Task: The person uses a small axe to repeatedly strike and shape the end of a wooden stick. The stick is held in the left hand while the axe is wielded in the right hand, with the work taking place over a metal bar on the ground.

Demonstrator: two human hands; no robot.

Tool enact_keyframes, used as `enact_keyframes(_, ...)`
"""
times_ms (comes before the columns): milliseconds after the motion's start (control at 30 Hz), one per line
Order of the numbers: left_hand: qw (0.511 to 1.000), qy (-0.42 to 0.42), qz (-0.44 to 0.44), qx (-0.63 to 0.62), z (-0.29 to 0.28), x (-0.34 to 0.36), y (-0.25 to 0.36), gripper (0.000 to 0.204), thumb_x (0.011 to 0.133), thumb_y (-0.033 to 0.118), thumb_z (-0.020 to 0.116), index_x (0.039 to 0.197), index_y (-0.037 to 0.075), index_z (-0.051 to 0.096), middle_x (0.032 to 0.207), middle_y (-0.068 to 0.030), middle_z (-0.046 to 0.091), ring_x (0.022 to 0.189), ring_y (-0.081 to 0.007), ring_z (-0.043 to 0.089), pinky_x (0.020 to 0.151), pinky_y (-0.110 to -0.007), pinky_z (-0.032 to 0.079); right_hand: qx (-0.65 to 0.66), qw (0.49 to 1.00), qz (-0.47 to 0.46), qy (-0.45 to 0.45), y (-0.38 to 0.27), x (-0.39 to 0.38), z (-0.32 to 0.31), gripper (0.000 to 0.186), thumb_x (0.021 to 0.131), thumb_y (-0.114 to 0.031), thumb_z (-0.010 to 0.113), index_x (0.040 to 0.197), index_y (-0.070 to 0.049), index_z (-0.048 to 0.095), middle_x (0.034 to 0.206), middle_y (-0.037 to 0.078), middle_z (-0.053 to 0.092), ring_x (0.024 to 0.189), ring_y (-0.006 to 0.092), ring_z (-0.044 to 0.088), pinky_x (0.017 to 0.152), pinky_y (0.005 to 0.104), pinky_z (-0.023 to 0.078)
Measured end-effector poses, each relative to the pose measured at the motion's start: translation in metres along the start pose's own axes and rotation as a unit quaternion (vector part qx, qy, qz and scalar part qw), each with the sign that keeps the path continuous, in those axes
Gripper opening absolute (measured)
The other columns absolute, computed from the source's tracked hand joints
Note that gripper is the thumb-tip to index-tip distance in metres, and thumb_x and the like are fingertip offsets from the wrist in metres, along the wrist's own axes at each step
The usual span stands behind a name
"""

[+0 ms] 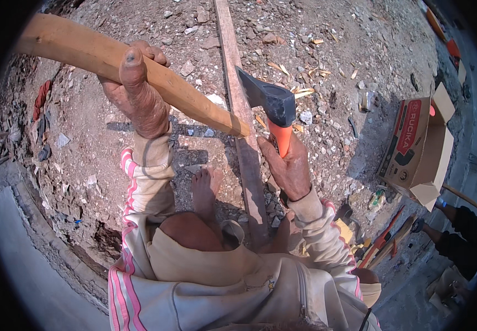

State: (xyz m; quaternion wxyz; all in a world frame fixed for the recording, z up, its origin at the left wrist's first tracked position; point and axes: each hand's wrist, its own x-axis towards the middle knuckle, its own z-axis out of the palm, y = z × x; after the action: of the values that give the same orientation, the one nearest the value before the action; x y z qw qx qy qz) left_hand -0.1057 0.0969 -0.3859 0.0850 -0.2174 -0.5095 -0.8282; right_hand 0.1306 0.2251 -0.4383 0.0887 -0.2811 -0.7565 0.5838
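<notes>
My left hand [139, 91] is wrapped round a thick, roughly shaped length of wood [194, 105], its thumb lying along the top. That wood slants from the upper left down to a narrower end on a long plank [229, 41]. In my right hand [292, 174] is a hatchet [277, 102], gripped high on its orange handle just below the black head. The blade points left, over the plank and a little beyond the wood's lower end. The rest of the hatchet's handle is hidden by my hand.
Pale wood chips [304, 92] lie on stony ground right of the plank. An open cardboard box [414, 149] stands at the right. Beyond it is another person [470, 237] in dark clothing. Long tools [380, 243] lie at the lower right. My bare foot [205, 190] is beside the plank.
</notes>
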Motion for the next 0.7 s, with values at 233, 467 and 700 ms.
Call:
enact_keyframes(233, 1.0, -0.007, 0.004, 0.008, -0.063, 0.004, 0.023, 0.04, 0.09, 0.025, 0.076, 0.114, 0.006, 0.052, 0.089, -0.009, 0.059, 0.074, -0.0195, 0.062, 0.065, -0.032, 0.054, -0.119, 0.992, 0.004, -0.038, 0.053, -0.027, 0.101, 0.03, 0.088, -0.014, 0.072, 0.116, -0.004, 0.067, 0.091, 0.016, 0.07, 0.086, 0.0279, 0.071, 0.076, 0.0378, 0.053)
enact_keyframes(467, 0.999, 0.0, 0.029, 0.024, -0.135, 0.039, 0.061, 0.041, 0.091, 0.027, 0.074, 0.114, 0.005, 0.049, 0.087, -0.0097, 0.06, 0.075, -0.0195, 0.063, 0.063, -0.032, 0.054, 0.002, 0.999, 0.028, -0.025, -0.025, -0.033, 0.145, 0.03, 0.092, -0.016, 0.074, 0.116, 0.001, 0.065, 0.087, 0.011, 0.068, 0.076, 0.0144, 0.061, 0.07, 0.0331, 0.051)
enact_keyframes(700, 1.0, -0.006, -0.018, -0.002, -0.13, 0.033, 0.052, 0.039, 0.091, 0.031, 0.072, 0.113, 0.007, 0.051, 0.087, -0.009, 0.058, 0.074, -0.0197, 0.06, 0.063, -0.033, 0.053, -0.102, 0.995, 0.022, -0.008, 0.079, -0.054, 0.164, 0.027, 0.09, -0.021, 0.074, 0.109, -0.002, 0.068, 0.084, 0.01, 0.068, 0.078, 0.0185, 0.066, 0.073, 0.0368, 0.052)
